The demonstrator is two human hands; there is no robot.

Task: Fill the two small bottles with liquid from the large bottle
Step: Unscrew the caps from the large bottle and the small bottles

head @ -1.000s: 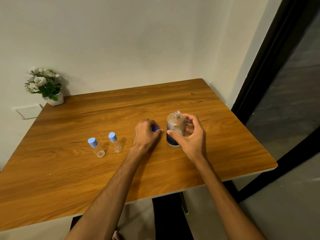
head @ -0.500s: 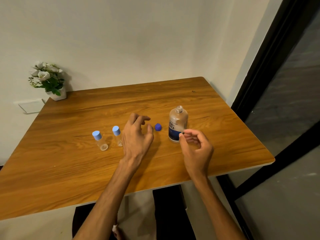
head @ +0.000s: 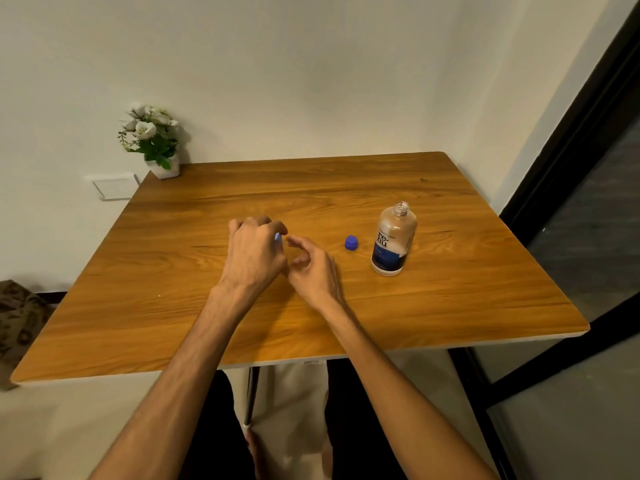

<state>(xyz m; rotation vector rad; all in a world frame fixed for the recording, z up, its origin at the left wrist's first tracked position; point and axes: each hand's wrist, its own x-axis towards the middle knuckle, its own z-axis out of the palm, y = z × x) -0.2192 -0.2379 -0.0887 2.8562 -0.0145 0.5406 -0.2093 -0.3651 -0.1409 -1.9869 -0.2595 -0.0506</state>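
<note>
A potted plant (head: pixel 152 140) with white flowers stands at the far left corner of a wooden table (head: pixel 450 306), against a pale wall. Near the table's middle, a person's left hand (head: pixel 254 252) curls downward over the spot where a small bottle sits; only a sliver of its light blue cap (head: pixel 278 236) shows past the fingers, and the bottle's body is hidden, so whether the hand has clamped on it cannot be told. Just beside it, the right hand (head: pixel 313 271) hovers loosely curled, thumb and fingers apart, holding nothing and almost touching the left. Farther right, a dark blue cap (head: pixel 351 243) lies alone on the wood, well clear of both hands. Beside that cap stands the large bottle (head: pixel 393 239), upright, its neck uncapped, its label reading "re-nu", within reach of neither hand.
</note>
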